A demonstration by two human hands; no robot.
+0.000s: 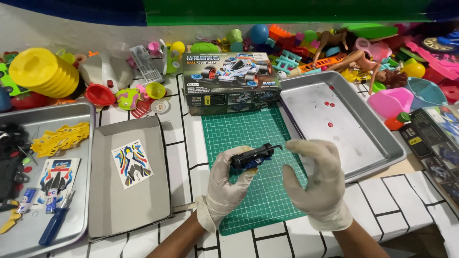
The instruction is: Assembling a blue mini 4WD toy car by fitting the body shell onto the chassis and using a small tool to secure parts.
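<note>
You hold a small black toy car frame [252, 156] with blue parts, lying sideways, raised above the green cutting mat [248, 131].

Hobby workbench: cutting mat [248, 138], toy clutter [334, 43]

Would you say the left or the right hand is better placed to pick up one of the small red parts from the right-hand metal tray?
Probably the right hand: it is open, empty and nearest the tray holding the red parts. The left hand already grips the small black car chassis.

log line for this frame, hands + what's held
left hand: gloved, holds black and blue toy car chassis | right hand: gloved, open, beside chassis, not touching | over: green cutting mat
</note>
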